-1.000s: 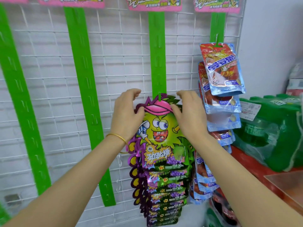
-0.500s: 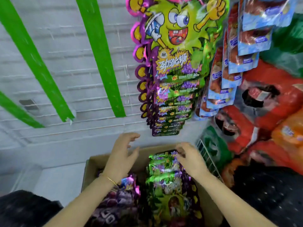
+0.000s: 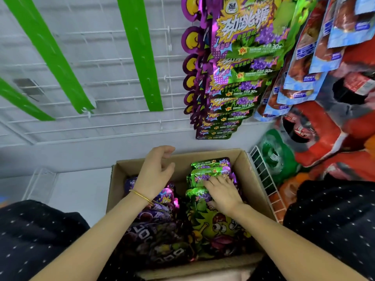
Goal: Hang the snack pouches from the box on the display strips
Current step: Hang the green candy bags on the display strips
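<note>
A white wire rack fills the wall ahead, with bare green strips slanting down it. To their right, a column of green pouches covers its own strip completely. Blue pouches hang just beside that column. The frame cuts off the strip tops, and the hooks on the bare ones are too small to make out.

Below the rack, between the person's knees, stands the open cardboard box. Purple pouches lie in its left half. More green ones overlap in a row in its right half. Their long axis runs from the person toward the wall, and the printed bottoms seem to point at the wall.

The hands are apart. The right hand is the nearer one. Its fingers lie fairly straight on top of the green row, and nothing is lifted. Its thumb is partly out of sight, so a grip on an edge cannot be confirmed. The left hand hovers over the far left of the box, fingers loosely bent and empty. A thin gold bracelet sits on its wrist. The arms and dark dotted clothing hide the near edge of the box.
</note>
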